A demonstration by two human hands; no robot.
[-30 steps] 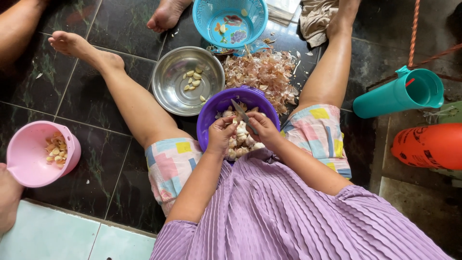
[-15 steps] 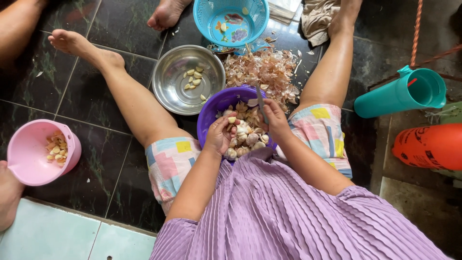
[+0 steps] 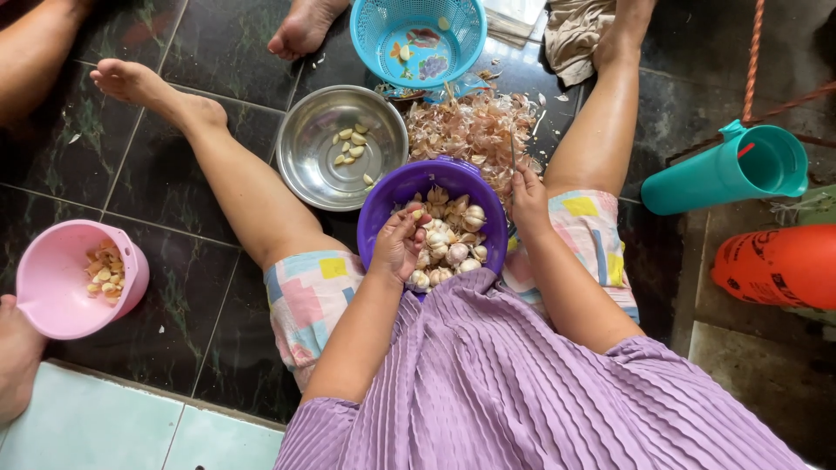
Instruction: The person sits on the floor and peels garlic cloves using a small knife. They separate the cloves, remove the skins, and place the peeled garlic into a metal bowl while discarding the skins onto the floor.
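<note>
Here we see the left hand (image 3: 399, 246) curled loosely among garlic bulbs (image 3: 448, 239) in the purple bowl (image 3: 383, 204) between the knees, while the right hand (image 3: 529, 193), apart and seemingly empty, rests on its far rim beside the skins (image 3: 475, 126).

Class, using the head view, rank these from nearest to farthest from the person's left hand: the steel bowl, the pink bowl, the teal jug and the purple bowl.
1. Purple bowl: the left hand is in it.
2. Steel bowl: just above, beside the left leg.
3. Pink bowl: far left edge.
4. Teal jug: far right, lying on its side.
</note>
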